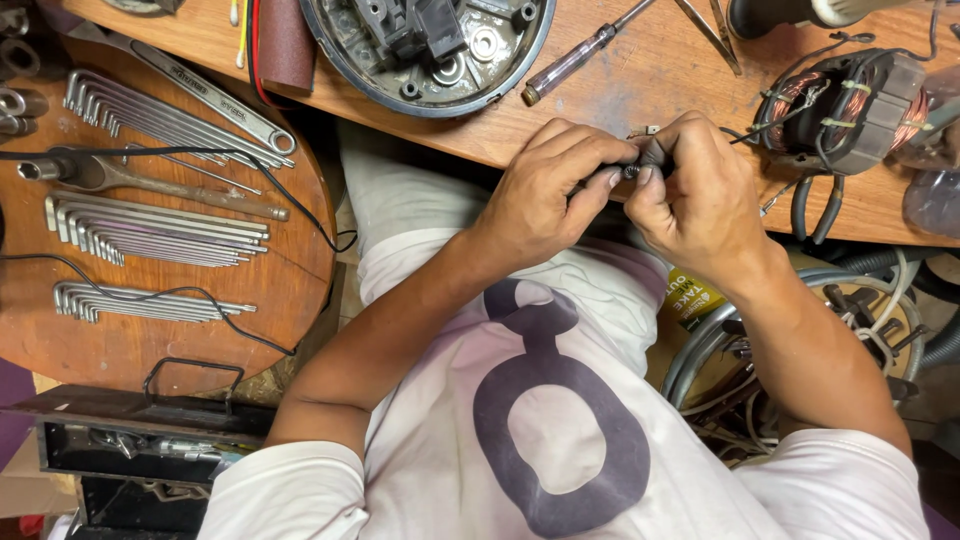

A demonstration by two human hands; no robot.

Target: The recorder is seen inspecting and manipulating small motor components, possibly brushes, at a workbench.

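Note:
My left hand point(545, 190) and my right hand point(695, 185) meet at the near edge of the wooden workbench point(640, 80). Both pinch one small dark part with a metal end point(630, 170), which the fingers mostly hide. A copper-wound stator coil with black wires point(840, 105) lies just right of my right hand. A screwdriver with a clear handle point(575, 60) rests on the bench above my left hand.
A round metal housing point(430, 50) sits at the bench's far edge. To the left, a round wooden stool top point(290, 280) carries several sets of hex keys point(150, 230), a wrench point(210, 95) and a black cable. An open dark toolbox point(140, 440) lies lower left; hoses and wires lie lower right.

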